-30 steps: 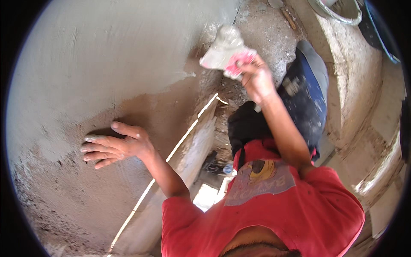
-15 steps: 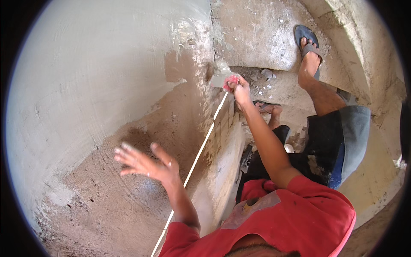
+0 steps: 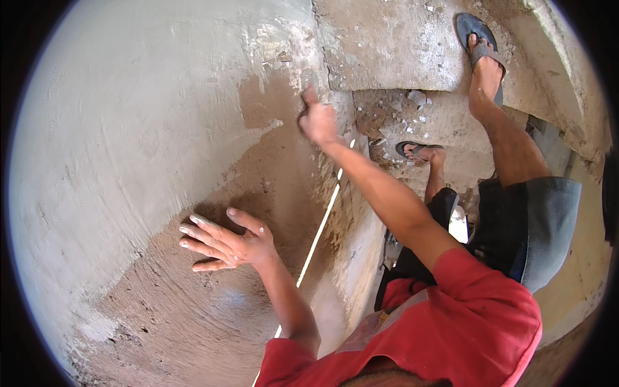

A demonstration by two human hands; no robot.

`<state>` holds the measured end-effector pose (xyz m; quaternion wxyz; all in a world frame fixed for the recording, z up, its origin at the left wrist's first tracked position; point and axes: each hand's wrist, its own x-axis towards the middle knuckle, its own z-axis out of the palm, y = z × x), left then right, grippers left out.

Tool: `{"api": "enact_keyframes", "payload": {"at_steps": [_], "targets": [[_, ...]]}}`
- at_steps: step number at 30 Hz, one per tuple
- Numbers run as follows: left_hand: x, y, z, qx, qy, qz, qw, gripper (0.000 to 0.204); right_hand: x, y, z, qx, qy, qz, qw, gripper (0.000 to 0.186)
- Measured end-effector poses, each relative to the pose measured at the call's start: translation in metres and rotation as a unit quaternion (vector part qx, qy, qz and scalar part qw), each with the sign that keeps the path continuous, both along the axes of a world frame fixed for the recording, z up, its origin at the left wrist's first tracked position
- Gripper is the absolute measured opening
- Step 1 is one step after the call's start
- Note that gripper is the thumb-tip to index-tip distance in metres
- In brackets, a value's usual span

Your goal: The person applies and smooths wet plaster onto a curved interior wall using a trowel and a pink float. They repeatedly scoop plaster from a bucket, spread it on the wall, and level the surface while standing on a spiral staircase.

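My left hand (image 3: 232, 248) lies spread against the brown, rough part of the wall (image 3: 161, 309), just below a band of smooth grey plaster (image 3: 116, 116). My right hand (image 3: 317, 116) is up at the wall's corner near the patchy mortar (image 3: 274, 48), closed and smeared by motion; what it grips is too blurred and hidden to make out. A thin pale line (image 3: 322, 226) runs diagonally along the lower wall, passing under my left forearm.
Rough concrete steps (image 3: 393, 45) with crumbled debris (image 3: 416, 98) sit to the right of the wall. My sandalled right foot (image 3: 483, 77) rests on the upper step, my other foot (image 3: 419, 153) on a lower one. A curved concrete edge (image 3: 561, 58) borders the upper right.
My right hand, seen earlier with a pink-and-grey trowel loaded with mortar, has moved left onto the wall's corner. My left hand lifted, then settled flat again. The view has shifted, showing my feet.
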<state>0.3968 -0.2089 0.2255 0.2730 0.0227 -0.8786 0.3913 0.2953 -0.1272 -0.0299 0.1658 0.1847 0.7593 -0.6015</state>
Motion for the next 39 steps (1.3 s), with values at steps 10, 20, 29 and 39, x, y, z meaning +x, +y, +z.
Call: {"api": "enact_keyframes", "payload": {"at_steps": [10, 20, 29, 39], "targets": [[-0.002, 0.002, 0.001, -0.012, -0.005, 0.005, 1.0, 0.062, 0.048, 0.05, 0.082, -0.109, -0.046, 0.001, 0.993, 0.037], [-0.002, -0.001, -0.002, -0.027, 0.0, 0.003, 1.0, 0.057, -0.035, 0.044, -0.055, -0.06, -0.106, -0.036, 0.992, 0.033], [0.0, 0.007, 0.002, -0.019, -0.067, 0.023, 0.997, 0.054, -0.033, 0.026, 0.086, -0.017, -0.003, 0.017, 1.0, 0.04], [0.001, 0.011, 0.001, 0.004, -0.344, 0.049, 0.938, 0.058, -0.021, 0.034, 0.208, -0.058, 0.175, 0.067, 0.981, 0.049]]}}
